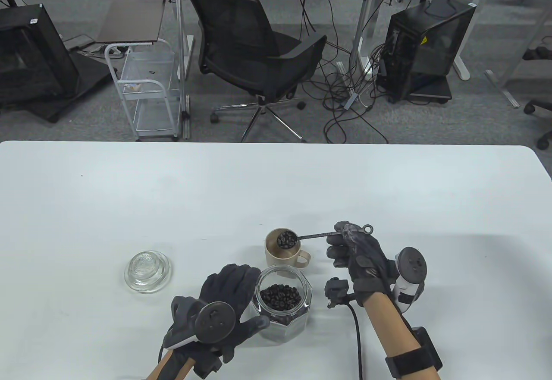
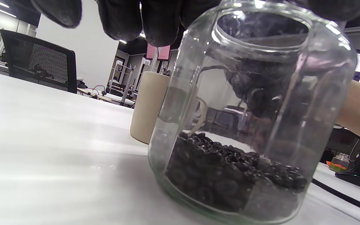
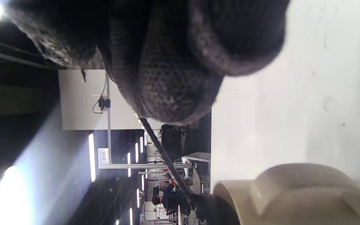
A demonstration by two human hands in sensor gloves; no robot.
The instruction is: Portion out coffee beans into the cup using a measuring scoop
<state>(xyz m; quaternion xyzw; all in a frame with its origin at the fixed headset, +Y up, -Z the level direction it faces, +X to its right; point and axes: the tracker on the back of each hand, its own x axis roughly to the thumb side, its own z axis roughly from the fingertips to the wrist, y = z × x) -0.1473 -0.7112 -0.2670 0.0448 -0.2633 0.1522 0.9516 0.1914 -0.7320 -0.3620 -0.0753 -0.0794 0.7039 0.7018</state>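
A beige cup (image 1: 280, 254) with a handle stands near the table's middle front. Over its mouth hovers a dark metal measuring scoop (image 1: 286, 239), its bowl full of coffee beans. My right hand (image 1: 354, 246) pinches the scoop's thin handle near its ring end. In front of the cup stands an open glass jar (image 1: 283, 306), part filled with dark beans (image 1: 282, 296). My left hand (image 1: 233, 298) wraps round the jar's left side. In the left wrist view the jar (image 2: 248, 118) fills the frame, the cup (image 2: 147, 107) behind it. The right wrist view shows my gloved fingers (image 3: 167, 62), the scoop handle (image 3: 164, 150) and the cup (image 3: 295, 193).
The jar's glass lid (image 1: 147, 271) lies on the table, left of the jar. A black cable (image 1: 358, 337) runs along the table by my right forearm. Beyond the table's far edge are an office chair (image 1: 254, 48) and a wire cart (image 1: 148, 91).
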